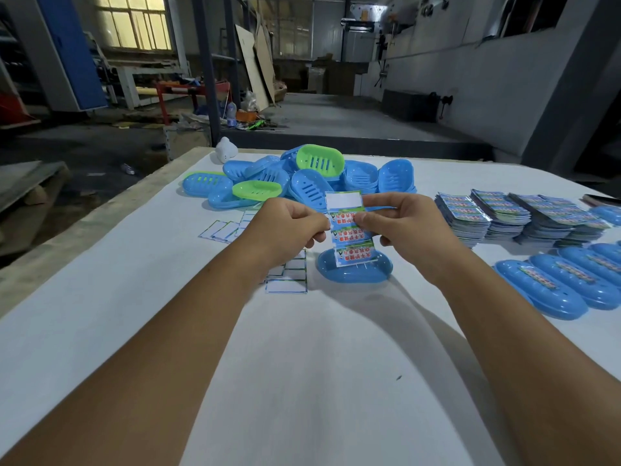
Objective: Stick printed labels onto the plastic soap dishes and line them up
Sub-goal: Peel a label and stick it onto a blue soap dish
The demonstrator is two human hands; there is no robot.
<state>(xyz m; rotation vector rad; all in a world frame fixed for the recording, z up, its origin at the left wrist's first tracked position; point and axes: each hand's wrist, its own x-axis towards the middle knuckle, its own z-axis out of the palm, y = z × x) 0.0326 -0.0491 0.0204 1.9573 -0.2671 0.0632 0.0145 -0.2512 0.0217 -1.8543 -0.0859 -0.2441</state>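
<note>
While held up above a blue soap dish (pixel 354 271) on the white table (pixel 302 364), label strip (pixel 351 230) pinched at both edges: left hand (pixel 285 227) gripping left side, right hand (pixel 400 223) gripping right. Unlabelled dishes (pixel 295 176) heaped far; labelled dishes (pixel 571 280) lined up right, beside label stacks (pixel 510 213). Spent backing papers (pixel 285 280) lying near left.

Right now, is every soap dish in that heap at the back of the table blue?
No: the heap of soap dishes is mostly blue, but at least two green dishes lie among them.
</note>
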